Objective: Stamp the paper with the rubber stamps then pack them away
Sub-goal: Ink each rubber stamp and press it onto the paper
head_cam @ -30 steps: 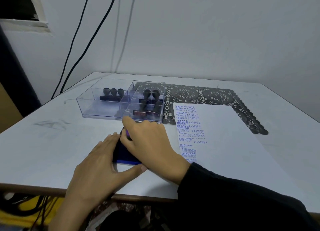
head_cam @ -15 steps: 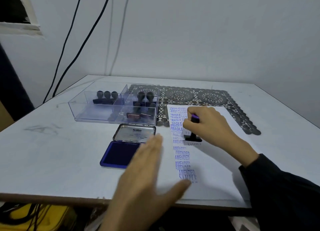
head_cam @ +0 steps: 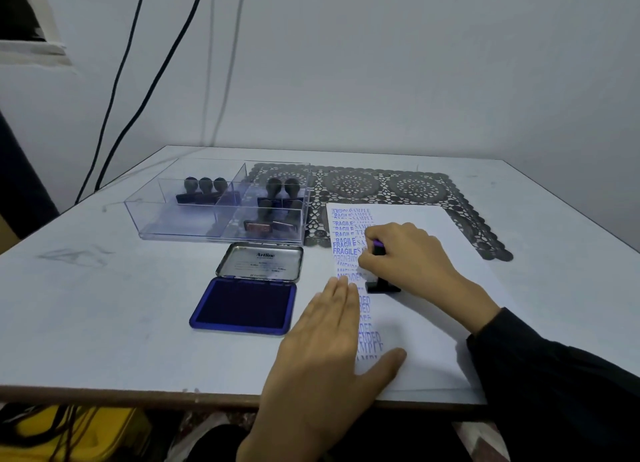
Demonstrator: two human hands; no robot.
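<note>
A white paper [head_cam: 436, 288] lies on the table, its left strip covered in blue stamped words. My right hand [head_cam: 412, 257] grips a black rubber stamp [head_cam: 381, 283] by its handle, the base down on the paper. With fingers straight, my left hand [head_cam: 329, 340] presses flat on the paper's near left edge. An open blue ink pad [head_cam: 244, 305] with its metal lid folded back lies left of the paper. Behind it a clear compartment box [head_cam: 180, 231] holds several black stamps [head_cam: 204, 189].
A dark lace mat [head_cam: 381, 184] lies under the paper's far end and beside the box. The table's front edge [head_cam: 138, 392] runs close to my left wrist. Black cables [head_cam: 138, 80] hang down the wall at the left.
My right hand carried the stamp from the ink pad across to the paper and set it down. My left hand left the pad and now lies flat on the paper's edge.
</note>
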